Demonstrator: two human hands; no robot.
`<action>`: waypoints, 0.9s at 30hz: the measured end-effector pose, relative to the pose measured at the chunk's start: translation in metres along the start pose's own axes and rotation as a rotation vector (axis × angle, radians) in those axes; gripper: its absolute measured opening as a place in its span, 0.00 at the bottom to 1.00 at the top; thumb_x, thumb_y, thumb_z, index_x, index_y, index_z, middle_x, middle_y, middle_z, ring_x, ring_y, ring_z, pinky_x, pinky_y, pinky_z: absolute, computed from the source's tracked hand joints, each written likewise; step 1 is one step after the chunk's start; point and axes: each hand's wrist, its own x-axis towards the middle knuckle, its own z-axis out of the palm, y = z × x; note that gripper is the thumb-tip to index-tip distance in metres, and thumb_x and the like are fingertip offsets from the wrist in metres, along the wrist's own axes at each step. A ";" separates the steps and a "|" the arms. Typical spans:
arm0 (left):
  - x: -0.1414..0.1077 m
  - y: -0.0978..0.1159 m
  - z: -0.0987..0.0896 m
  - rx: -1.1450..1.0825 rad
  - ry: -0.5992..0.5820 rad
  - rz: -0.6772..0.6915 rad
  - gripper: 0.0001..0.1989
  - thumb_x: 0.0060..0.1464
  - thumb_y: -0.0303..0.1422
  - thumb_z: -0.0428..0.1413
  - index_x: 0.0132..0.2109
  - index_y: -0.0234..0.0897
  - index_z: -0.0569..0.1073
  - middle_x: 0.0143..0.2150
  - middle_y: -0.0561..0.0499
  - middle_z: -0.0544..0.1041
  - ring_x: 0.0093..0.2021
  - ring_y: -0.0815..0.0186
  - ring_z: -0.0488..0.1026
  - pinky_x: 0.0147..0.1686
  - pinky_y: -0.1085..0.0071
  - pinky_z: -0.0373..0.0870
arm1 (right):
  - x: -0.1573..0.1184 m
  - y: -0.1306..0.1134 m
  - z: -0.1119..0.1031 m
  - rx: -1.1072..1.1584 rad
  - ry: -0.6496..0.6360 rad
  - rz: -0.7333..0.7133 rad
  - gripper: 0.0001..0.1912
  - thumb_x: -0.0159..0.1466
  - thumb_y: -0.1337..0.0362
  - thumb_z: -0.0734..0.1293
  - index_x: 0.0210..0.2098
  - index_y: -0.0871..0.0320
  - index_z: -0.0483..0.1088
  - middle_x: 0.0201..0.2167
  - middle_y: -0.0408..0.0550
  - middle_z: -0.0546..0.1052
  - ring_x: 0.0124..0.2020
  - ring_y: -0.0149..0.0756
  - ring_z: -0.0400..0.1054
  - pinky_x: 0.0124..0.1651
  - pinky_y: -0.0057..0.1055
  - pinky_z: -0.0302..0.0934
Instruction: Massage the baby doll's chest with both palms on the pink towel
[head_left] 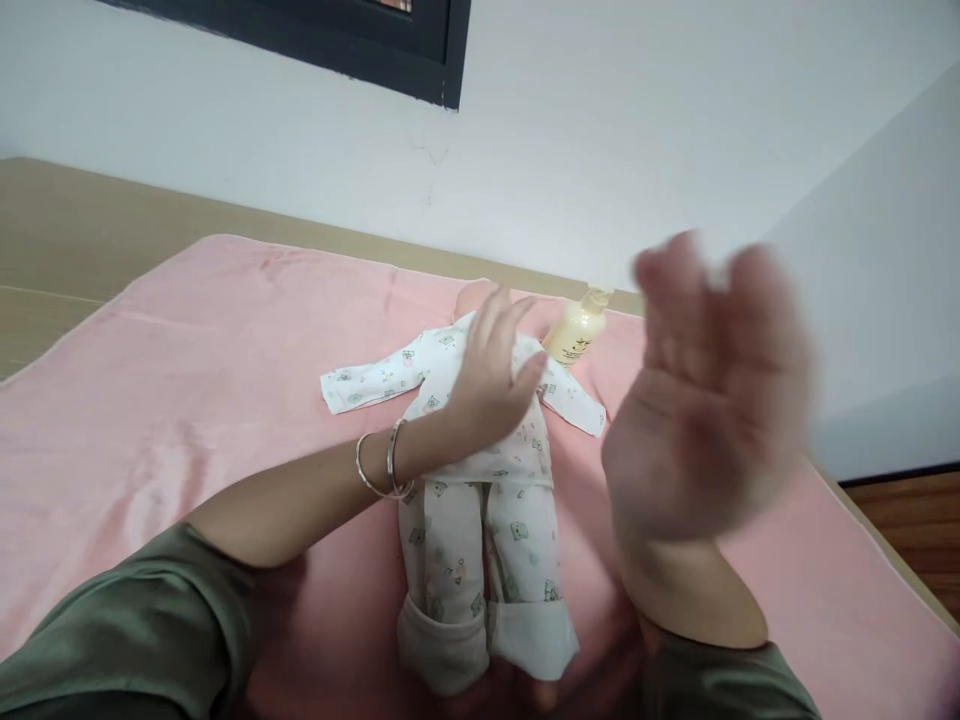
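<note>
A small figure in a white printed outfit (491,468) is laid on its back on a pink cloth (225,370), arms spread, trouser cuffs turned up. Over its chest the left hand (491,385) is held flat, fingers extended and slightly parted; whether the fabric is touched cannot be told. The right hand (701,430), blurred, is raised to the side, opened, its palm shown. A pump bottle (576,332) is placed beside the figure's shoulder.
</note>
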 end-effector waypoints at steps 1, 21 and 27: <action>0.004 -0.015 0.002 0.036 0.012 -0.081 0.26 0.62 0.30 0.52 0.66 0.36 0.62 0.75 0.37 0.58 0.78 0.48 0.49 0.76 0.43 0.51 | 0.001 0.017 0.012 0.045 0.076 0.037 0.26 0.75 0.60 0.53 0.71 0.40 0.55 0.70 0.38 0.66 0.71 0.47 0.60 0.73 0.59 0.58; 0.012 -0.091 -0.001 0.369 -0.003 -0.230 0.18 0.59 0.32 0.47 0.51 0.35 0.76 0.51 0.41 0.80 0.55 0.51 0.74 0.62 0.51 0.69 | -0.016 0.125 0.092 -0.354 -0.645 0.542 0.34 0.72 0.58 0.55 0.72 0.74 0.54 0.74 0.67 0.56 0.76 0.56 0.48 0.76 0.58 0.44; 0.011 -0.092 -0.002 0.369 0.005 -0.198 0.16 0.58 0.32 0.44 0.43 0.37 0.76 0.45 0.41 0.81 0.48 0.52 0.75 0.57 0.52 0.72 | -0.033 0.090 0.101 -0.485 -0.642 0.302 0.30 0.72 0.68 0.52 0.68 0.82 0.58 0.70 0.75 0.61 0.75 0.58 0.50 0.77 0.55 0.44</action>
